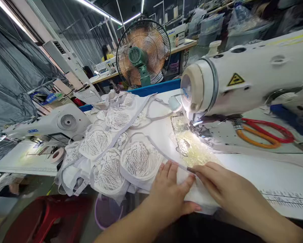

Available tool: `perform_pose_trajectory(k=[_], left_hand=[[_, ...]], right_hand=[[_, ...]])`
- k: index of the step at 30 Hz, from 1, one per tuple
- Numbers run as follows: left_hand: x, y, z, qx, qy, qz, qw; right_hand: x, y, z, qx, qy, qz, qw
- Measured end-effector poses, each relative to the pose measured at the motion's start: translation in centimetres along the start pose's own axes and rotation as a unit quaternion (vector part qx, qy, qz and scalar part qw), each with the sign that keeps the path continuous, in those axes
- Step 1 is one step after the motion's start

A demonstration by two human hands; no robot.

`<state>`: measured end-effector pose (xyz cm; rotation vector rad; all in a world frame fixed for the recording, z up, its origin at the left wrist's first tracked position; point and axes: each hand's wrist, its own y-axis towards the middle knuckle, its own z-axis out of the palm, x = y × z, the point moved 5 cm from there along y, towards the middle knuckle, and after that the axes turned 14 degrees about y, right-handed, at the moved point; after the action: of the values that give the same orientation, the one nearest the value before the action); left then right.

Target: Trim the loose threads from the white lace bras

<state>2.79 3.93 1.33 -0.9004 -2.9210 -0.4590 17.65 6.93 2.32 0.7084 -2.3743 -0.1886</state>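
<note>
In the head view, the left hand lay, fingers loosely spread, on the near edge of a white lace bra on the bench. The right hand had its fingers pinched on the end of the grey edging. Other lace bras were heaped alongside.

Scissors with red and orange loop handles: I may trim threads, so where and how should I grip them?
Probably hook the red loop and orange loop from the right: their rounded ends face right, away from the lit needle area.
</note>
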Motion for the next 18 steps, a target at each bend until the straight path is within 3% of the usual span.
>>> perform_pose_trajectory(k=[6,12,18], left_hand=[[0.2,0.0,-0.1,0.038,0.001,0.015,0.999],[0.2,0.0,0.0,0.031,0.006,0.014,0.999],[0.2,0.0,0.0,0.038,0.004,0.005,0.999]], right_hand=[[1.6,1.8,1.2,-0.043,-0.069,-0.029,0.996],[1.7,2.3,1.6,-0.015,-0.073,-0.037,0.997],[1.1,1.1,1.6,0.015,-0.073,-0.064,0.995]])
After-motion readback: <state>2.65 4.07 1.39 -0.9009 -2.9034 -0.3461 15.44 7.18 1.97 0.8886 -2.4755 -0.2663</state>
